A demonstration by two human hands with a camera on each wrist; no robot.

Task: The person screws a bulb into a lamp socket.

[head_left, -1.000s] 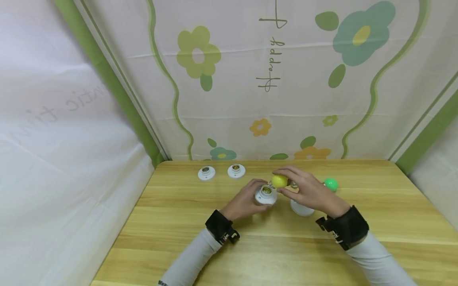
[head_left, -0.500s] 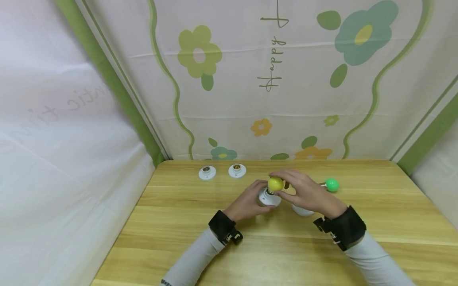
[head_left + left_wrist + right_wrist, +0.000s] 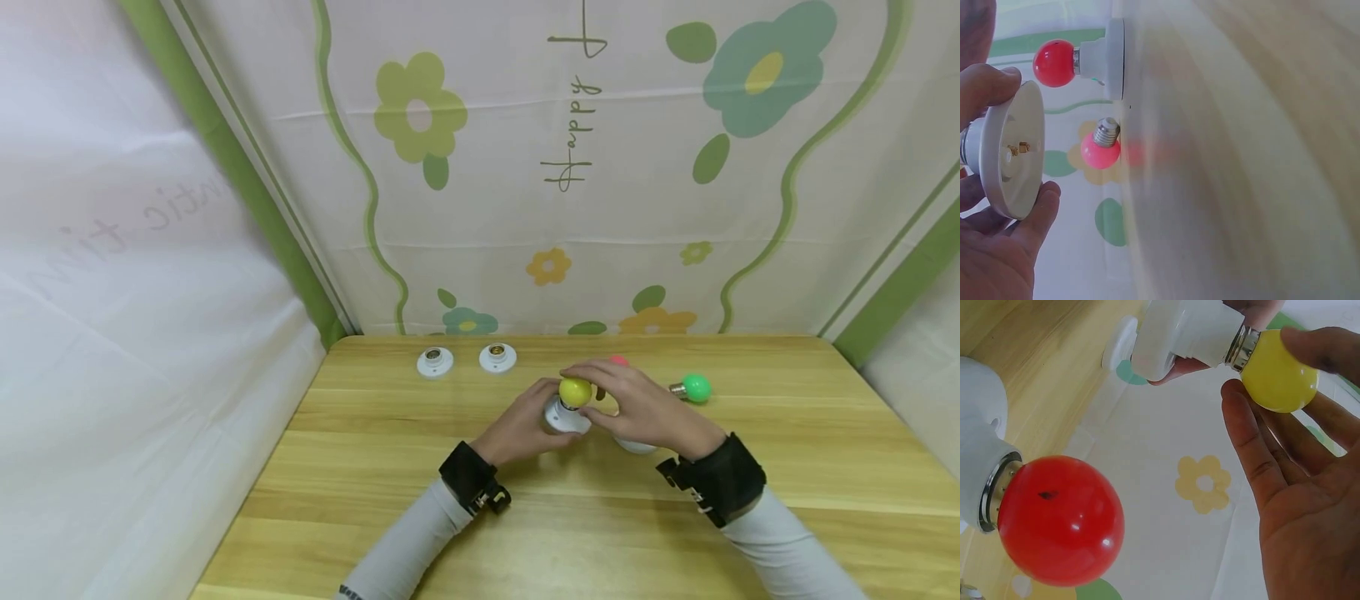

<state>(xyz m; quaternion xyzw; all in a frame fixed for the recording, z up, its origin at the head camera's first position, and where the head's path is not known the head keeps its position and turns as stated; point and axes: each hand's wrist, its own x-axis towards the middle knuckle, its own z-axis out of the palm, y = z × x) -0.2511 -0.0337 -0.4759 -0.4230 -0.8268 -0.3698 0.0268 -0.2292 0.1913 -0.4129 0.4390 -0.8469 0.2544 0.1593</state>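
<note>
Two-handed hold going on here; the right hand [image 3: 637, 406] is pinching the yellow bulb [image 3: 575, 392], thumb and fingers spread about as wide as the globe; the left hand [image 3: 522, 427] is gripping a white socket [image 3: 564, 420] by its base, thumb and fingers clamped on the rim; the bulb is sitting at the socket's mouth, above the table [image 3: 577, 533], metal cap [image 3: 1243, 349] pointing down into it, long axis running roughly upright; a green bulb [image 3: 697, 388] is lying off to the right.

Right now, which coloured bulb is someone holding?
The yellow bulb, held by the right hand at the white lampholder in the left hand. The green bulb, pink bulb and red bulb are untouched.
</note>
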